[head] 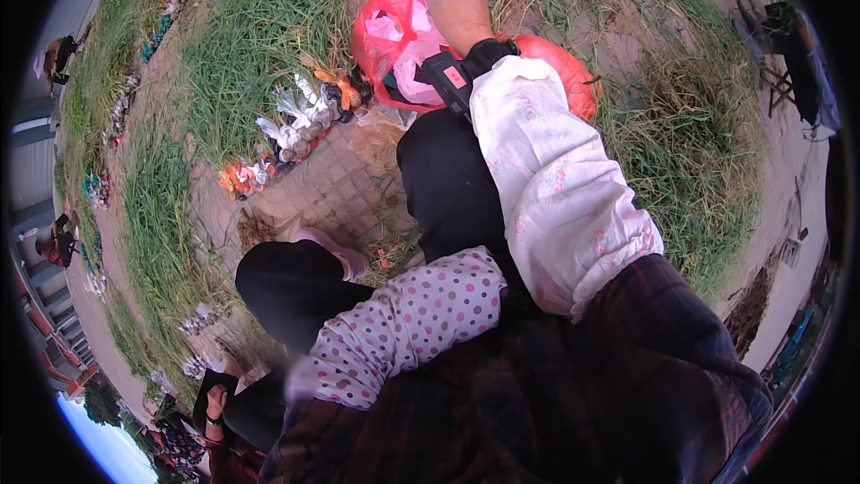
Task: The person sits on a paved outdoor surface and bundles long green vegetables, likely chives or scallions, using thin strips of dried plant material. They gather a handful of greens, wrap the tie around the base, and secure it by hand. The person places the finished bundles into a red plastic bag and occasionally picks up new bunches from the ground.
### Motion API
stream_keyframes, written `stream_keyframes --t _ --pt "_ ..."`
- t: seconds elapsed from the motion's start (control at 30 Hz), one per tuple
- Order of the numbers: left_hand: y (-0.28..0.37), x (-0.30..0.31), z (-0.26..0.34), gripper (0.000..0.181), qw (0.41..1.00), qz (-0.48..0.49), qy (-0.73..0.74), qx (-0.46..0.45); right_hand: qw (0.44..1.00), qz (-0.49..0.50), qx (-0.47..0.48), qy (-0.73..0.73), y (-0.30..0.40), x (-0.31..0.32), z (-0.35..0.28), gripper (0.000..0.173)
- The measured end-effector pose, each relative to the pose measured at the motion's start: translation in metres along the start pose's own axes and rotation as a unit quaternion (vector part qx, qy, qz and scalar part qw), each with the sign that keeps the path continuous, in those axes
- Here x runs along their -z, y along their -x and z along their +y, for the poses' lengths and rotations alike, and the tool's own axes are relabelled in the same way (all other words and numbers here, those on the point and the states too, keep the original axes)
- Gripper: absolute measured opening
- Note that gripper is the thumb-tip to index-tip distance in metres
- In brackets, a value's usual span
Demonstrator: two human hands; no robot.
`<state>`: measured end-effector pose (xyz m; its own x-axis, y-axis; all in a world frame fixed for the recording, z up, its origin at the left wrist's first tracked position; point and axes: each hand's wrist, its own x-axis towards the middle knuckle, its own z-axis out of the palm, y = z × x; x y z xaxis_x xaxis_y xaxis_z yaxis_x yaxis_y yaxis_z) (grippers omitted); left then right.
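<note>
My right hand (460, 10) is at the top of a red plastic bag (369, 27), its fingers curled at the rim; the fingertips are partly hidden. Pale pink plastic bags (416, 67) fill the inside of the red bag. A black device (447, 84) is strapped at my right wrist, above a white floral sleeve. Partly behind that forearm sits a full orange-red bag (554, 67). My left forearm, in a polka-dot sleeve (416, 316), crosses my lap; its hand is out of view beneath the right arm.
A row of white, orange and black knotted plastic bags (302, 117) runs over brick paving (322, 178). Tall grass (252, 54) grows beyond; cut grass (678, 168) lies on the right. Close on my left is another person's hand (216, 402). More people are at the far left.
</note>
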<state>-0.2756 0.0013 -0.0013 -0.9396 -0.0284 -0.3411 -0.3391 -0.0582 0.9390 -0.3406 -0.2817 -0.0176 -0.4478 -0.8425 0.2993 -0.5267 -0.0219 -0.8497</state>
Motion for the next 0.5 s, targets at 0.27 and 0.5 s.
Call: stream_keyframes --t 0.27,0.5 --pt "0.021 -0.014 -0.011 0.024 0.984 -0.137 -0.098 -0.061 0.94 0.145 -0.039 -0.306 -0.063 0.049 -0.062 0.014" --pt "0.045 -0.035 -0.023 0.025 0.957 -0.211 -0.158 -0.117 0.98 0.019 0.188 -0.059 0.007 -0.05 -0.116 0.022"
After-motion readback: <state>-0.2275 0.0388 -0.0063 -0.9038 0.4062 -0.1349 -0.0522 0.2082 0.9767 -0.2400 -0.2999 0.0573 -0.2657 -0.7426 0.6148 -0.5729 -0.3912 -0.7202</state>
